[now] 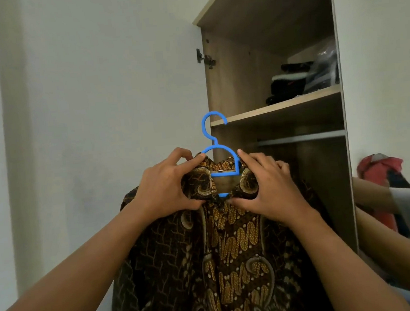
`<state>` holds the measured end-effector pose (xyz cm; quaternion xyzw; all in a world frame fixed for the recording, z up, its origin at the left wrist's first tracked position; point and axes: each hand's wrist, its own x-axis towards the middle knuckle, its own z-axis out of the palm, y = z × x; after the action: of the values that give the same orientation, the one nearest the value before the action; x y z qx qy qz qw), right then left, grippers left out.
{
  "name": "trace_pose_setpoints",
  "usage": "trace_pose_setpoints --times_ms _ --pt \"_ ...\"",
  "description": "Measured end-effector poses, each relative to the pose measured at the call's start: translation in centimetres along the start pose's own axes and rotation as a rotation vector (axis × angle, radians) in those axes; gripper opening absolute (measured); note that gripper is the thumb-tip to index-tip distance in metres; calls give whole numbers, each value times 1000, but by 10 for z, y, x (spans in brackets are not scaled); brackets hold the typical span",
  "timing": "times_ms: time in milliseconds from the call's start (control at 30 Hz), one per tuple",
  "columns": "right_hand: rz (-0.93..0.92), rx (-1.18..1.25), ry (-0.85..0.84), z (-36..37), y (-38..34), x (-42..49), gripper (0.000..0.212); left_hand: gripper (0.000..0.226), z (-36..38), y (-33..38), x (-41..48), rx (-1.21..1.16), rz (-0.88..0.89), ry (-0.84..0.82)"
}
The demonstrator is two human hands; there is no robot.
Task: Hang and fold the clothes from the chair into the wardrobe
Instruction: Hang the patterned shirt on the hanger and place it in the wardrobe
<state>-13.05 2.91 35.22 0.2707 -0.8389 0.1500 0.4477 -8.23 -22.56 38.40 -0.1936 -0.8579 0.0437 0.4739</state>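
Brown batik-print shirt point(221, 252) sits on a blue plastic hanger point(216, 139), held up right in front of the open wooden wardrobe point(276, 105). Left hand point(163, 186) and right hand point(272, 186) both pinch its collar.

Materials at the wardrobe front: cloth, plastic, wood-look board, metal.

The shirt point(231, 251) at 6 o'clock is woven cloth, batik print in brown, gold and black, matt and soft-draping. The hanger point(216, 145) at centre is blue plastic, smooth with a slight sheen. The wardrobe point(230, 84) at 1 o'clock and its shelf point(276, 109) are matt board with a grey-brown wood grain. The rail point(300, 138) at 3 o'clock is dull silver metal. The hinge point(205, 58) at 12 o'clock is metal, partly shiny. The folded clothes point(286, 82) at 2 o'clock are dark matt cloth, and the bag point(324, 65) beside them is clear, glossy, crinkled plastic. The wall point(108, 89) at 10 o'clock is pale matt paint. The bundle point(376, 166) at far 3 o'clock is red cloth.
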Motion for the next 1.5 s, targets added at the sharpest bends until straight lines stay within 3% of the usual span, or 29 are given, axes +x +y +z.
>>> trace_pose_setpoints --times_ms 333,667,933,1200,1400,1500 --pt "335 -21 3 49 47 19 102 100 93 1 62 -3 118 -6" --pt "526 73 -28 65 107 36 101 95 165 28 118 -114 200 41" --pt "587 125 -26 82 186 51 108 89 196 63 164 -126 215 1" --pt "470 121 -3 123 259 63 104 94 254 73 202 -159 160 -131" --pt "423 112 47 140 298 76 93 71 297 83 223 -104 157 -64" --pt "434 129 34 146 309 87 93 76 307 84 238 -148 124 -127"
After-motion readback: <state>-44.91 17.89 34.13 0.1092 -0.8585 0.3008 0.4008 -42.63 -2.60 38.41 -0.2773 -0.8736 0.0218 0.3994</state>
